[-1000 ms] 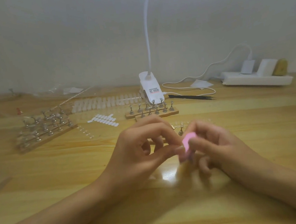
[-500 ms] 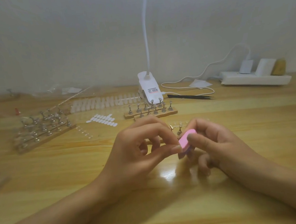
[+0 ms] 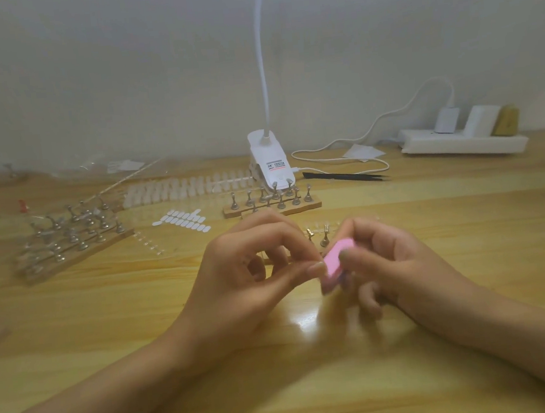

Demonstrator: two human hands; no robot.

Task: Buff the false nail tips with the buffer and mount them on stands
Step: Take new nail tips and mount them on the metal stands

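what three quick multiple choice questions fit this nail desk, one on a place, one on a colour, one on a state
1. Where do the black tweezers lie?
A) right of the lamp base
B) on the left stand rack
C) in the left hand

2. What colour is the buffer?
A) blue
B) pink
C) white

3. What is the right hand doing?
A) lying flat, palm down
B) gripping the buffer
C) holding the tweezers

Answers:
1 A, they rest just right of the lamp base.
2 B, the block is plainly pink.
3 B, its fingers curl round the buffer.

Pink buffer [image 3: 334, 262], white lamp base [image 3: 268, 160], black tweezers [image 3: 344, 176], white power strip [image 3: 458, 147], yellow wood-grain table [image 3: 109, 322].
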